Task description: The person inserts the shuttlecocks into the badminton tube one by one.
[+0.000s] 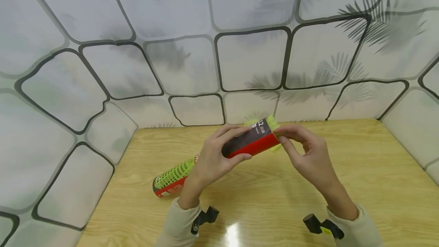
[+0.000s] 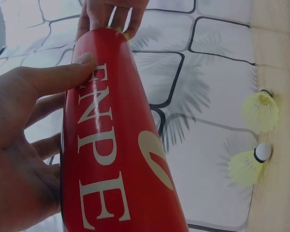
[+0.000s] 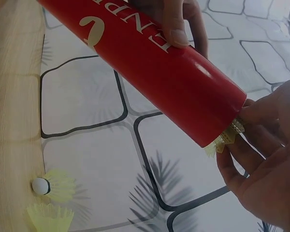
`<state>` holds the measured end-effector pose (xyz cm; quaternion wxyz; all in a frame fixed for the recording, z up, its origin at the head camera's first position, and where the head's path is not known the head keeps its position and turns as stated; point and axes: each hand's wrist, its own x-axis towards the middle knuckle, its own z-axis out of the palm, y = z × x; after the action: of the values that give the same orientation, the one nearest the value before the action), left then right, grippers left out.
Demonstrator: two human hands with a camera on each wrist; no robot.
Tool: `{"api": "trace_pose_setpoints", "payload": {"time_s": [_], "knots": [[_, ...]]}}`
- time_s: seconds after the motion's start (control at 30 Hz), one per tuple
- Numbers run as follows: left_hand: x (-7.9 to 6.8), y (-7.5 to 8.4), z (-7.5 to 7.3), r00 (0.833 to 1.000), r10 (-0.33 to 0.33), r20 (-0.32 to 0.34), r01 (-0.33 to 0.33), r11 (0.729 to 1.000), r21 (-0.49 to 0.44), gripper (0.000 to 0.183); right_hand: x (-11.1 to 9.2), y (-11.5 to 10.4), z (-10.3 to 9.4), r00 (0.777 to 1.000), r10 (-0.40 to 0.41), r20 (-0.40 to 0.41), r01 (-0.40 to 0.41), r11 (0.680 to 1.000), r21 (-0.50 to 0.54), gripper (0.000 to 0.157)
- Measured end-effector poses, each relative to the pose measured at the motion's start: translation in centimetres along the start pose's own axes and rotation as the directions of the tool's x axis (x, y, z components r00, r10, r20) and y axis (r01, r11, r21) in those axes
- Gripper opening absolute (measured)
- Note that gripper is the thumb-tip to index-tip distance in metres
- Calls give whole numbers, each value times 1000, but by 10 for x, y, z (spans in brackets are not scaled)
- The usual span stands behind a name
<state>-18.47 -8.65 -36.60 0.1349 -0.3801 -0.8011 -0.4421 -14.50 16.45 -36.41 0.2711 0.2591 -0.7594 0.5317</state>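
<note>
My left hand (image 1: 214, 157) grips a red and black shuttlecock tube (image 1: 253, 142), its thumb along the red side. The tube is tilted, its mouth up toward the right. Yellow shuttlecock skirt edges (image 3: 226, 139) stick out of that mouth. There my right hand (image 1: 310, 155) pinches the shuttlecock's rim with thumb and fingers; the rest of it is hidden inside the tube. Two yellow shuttlecocks lie beyond the tube on the table, one with its white cork (image 2: 263, 152) showing, the other shuttlecock (image 2: 261, 111) beside it.
A second tube (image 1: 174, 178), green and red, lies on the wooden table (image 1: 260, 201) left of my left hand, partly hidden by it. A patterned backdrop (image 1: 252, 62) rises behind the table and along both sides.
</note>
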Motion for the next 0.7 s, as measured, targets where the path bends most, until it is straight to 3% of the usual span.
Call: {"api": "trace_pose_setpoints", "payload": {"time_s": [0.47, 0.7], "knots": [[-2, -1, -2, 1000, 11, -9, -11, 1000, 7, 59, -1, 3, -3, 989, 47, 139, -52, 998, 30, 28], [-1, -1, -3, 1000, 21, -5, -20, 1000, 17, 60, -3, 4, -2, 983, 32, 180, -51, 994, 98, 22]]}}
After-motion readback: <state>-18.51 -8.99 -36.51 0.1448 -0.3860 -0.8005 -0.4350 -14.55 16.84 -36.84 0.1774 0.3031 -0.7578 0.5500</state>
